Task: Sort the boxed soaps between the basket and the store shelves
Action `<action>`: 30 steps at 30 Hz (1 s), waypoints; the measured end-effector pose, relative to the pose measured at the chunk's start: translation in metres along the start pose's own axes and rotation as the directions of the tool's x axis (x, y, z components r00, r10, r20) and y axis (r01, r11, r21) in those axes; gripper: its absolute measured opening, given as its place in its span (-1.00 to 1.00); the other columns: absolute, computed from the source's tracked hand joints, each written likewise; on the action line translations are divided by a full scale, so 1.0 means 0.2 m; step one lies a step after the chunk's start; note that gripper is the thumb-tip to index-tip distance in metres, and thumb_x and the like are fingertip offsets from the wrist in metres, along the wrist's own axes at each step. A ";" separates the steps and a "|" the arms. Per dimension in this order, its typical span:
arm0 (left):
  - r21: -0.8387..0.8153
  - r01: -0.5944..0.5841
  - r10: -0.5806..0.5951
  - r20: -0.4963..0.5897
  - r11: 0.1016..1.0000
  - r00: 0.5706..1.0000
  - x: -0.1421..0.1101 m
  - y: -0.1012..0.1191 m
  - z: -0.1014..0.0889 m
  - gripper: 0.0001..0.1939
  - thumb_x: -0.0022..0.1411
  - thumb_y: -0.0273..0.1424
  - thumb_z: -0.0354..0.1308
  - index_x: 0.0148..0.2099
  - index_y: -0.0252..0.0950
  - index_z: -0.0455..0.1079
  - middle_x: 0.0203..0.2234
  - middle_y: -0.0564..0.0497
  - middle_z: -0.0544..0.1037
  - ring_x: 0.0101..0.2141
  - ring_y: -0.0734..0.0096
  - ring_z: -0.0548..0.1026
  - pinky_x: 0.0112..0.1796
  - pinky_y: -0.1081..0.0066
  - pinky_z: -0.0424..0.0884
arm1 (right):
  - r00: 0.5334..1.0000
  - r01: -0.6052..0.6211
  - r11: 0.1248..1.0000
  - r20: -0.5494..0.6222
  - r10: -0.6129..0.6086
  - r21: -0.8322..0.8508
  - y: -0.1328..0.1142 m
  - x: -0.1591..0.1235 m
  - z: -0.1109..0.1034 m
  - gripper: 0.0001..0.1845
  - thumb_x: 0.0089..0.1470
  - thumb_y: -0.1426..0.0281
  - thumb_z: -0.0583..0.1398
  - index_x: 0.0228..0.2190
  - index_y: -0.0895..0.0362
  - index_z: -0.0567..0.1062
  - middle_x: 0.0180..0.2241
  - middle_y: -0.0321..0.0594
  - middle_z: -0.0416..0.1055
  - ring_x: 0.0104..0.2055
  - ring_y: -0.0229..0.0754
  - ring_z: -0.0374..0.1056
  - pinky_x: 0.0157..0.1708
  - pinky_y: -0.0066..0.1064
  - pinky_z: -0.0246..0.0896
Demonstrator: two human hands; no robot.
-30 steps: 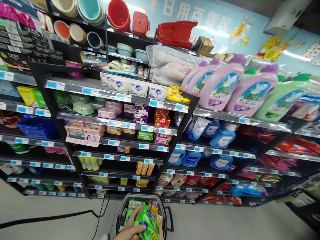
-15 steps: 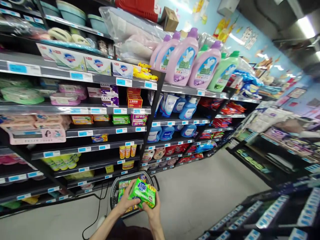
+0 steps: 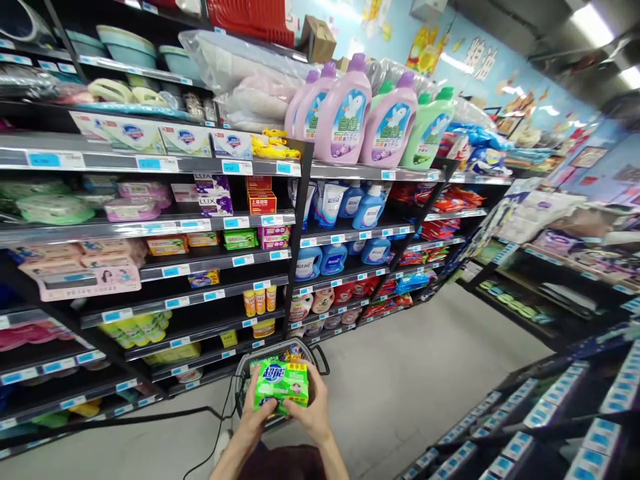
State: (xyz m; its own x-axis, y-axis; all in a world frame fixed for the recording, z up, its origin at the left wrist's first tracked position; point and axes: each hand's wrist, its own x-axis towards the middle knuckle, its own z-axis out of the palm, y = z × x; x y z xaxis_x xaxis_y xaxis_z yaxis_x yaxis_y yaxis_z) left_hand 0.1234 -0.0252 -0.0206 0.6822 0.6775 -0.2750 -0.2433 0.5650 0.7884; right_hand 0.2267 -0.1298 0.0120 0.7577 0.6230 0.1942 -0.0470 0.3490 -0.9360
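A green and yellow pack of laundry soap is held between both hands above the basket, its printed front turned up to me. My left hand grips the pack's left end, with the thumb on its lower edge. At the right end my right hand is closed on the same pack, thumb in front and fingers behind. Underneath, the grey shopping basket stands on the floor with colourful packs inside, partly hidden by the soap and my hands.
Shelves with soap boxes and yellow bottles rise in front of me. Large purple detergent bottles stand on the upper right shelf. A black cable trails over the floor left of the basket. Another rack lies to the right.
The soap pack has turned from a tilt to nearly level, its front now facing me more squarely. Both hands have shifted round its ends. The view has moved slightly.
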 end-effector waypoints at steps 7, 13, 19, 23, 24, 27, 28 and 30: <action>0.055 -0.106 0.111 -0.091 0.993 0.990 -0.10 0.06 -0.01 0.20 -0.26 -0.07 0.57 0.39 -0.19 0.14 0.10 -0.22 0.54 0.08 -0.14 0.52 0.06 0.13 0.47 | 0.997 0.019 1.000 0.078 -0.021 0.022 -0.01 -0.02 0.03 -0.13 -0.21 0.16 0.50 0.12 0.09 0.40 0.00 -0.03 0.52 0.01 0.08 0.51 -0.01 -0.22 0.47; 0.116 -0.156 0.147 0.079 0.981 0.986 -0.12 0.14 0.02 0.14 -0.32 0.01 0.56 0.29 -0.19 0.23 0.05 -0.20 0.57 0.06 -0.20 0.53 0.06 0.08 0.47 | 0.994 0.032 0.998 0.106 -0.037 0.048 -0.07 -0.03 0.05 -0.15 -0.25 0.22 0.51 0.10 0.03 0.41 0.00 -0.08 0.52 0.01 0.11 0.51 -0.03 -0.20 0.47; 0.171 -0.170 0.159 0.075 0.970 0.984 -0.12 0.18 0.03 0.09 -0.27 -0.01 0.54 0.29 -0.20 0.22 0.04 -0.19 0.57 0.06 -0.20 0.52 0.09 0.05 0.44 | 0.996 0.031 0.998 0.087 -0.035 0.047 -0.09 -0.03 0.06 -0.16 -0.26 0.22 0.51 0.08 0.04 0.43 -0.01 -0.07 0.53 -0.01 0.12 0.52 -0.03 -0.18 0.48; 0.172 -0.148 0.148 0.013 0.974 0.989 -0.14 0.15 0.01 0.20 -0.28 -0.03 0.55 0.36 -0.23 0.12 0.07 -0.24 0.56 0.07 -0.23 0.51 0.10 0.03 0.43 | 0.996 0.044 0.998 0.077 -0.048 0.054 -0.09 -0.03 0.06 -0.18 -0.24 0.23 0.50 0.09 0.05 0.43 -0.01 -0.07 0.53 -0.01 0.11 0.51 -0.02 -0.18 0.47; 0.172 -0.142 0.143 0.004 0.975 0.990 -0.14 0.15 0.00 0.22 -0.26 -0.03 0.55 0.38 -0.23 0.09 0.08 -0.25 0.55 0.08 -0.22 0.51 0.10 0.04 0.43 | 0.996 0.043 0.998 0.080 -0.047 0.051 -0.09 -0.03 0.06 -0.17 -0.23 0.23 0.50 0.10 0.05 0.42 -0.01 -0.06 0.53 -0.01 0.11 0.52 -0.03 -0.18 0.47; 0.176 -0.141 0.142 0.008 0.974 0.990 -0.12 0.11 -0.06 0.23 -0.21 -0.04 0.54 0.42 -0.21 0.03 0.12 -0.26 0.52 0.08 -0.18 0.51 0.09 0.07 0.44 | 0.995 0.039 0.999 0.089 -0.041 0.019 -0.07 -0.03 0.06 -0.15 -0.24 0.24 0.51 0.11 0.07 0.42 -0.03 -0.06 0.54 -0.03 0.10 0.52 -0.03 -0.18 0.46; 0.180 -0.142 0.142 0.017 0.973 0.990 -0.12 0.11 -0.08 0.22 -0.20 -0.04 0.53 0.42 -0.20 0.03 0.12 -0.25 0.52 0.08 -0.17 0.51 0.08 0.08 0.45 | 0.995 0.037 0.999 0.087 -0.038 0.010 -0.07 -0.03 0.06 -0.15 -0.25 0.24 0.51 0.11 0.07 0.42 -0.02 -0.06 0.54 -0.02 0.10 0.51 -0.02 -0.18 0.46; 0.193 -0.147 0.143 0.035 0.970 0.989 -0.10 0.09 -0.11 0.21 -0.21 -0.03 0.53 0.41 -0.19 0.05 0.12 -0.25 0.52 0.08 -0.17 0.52 0.07 0.09 0.47 | 0.996 0.032 0.999 0.079 -0.032 0.005 -0.07 -0.04 0.06 -0.14 -0.25 0.23 0.51 0.11 0.07 0.43 -0.01 -0.05 0.53 -0.01 0.11 0.50 -0.02 -0.17 0.46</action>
State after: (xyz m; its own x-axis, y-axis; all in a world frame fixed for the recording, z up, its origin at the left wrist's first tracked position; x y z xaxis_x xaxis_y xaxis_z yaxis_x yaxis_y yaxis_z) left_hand 0.0903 -0.0176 -0.0130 0.6642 0.7343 -0.1404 -0.2031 0.3580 0.9114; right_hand 0.2140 -0.1310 0.0263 0.7049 0.6649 0.2468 -0.0265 0.3724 -0.9277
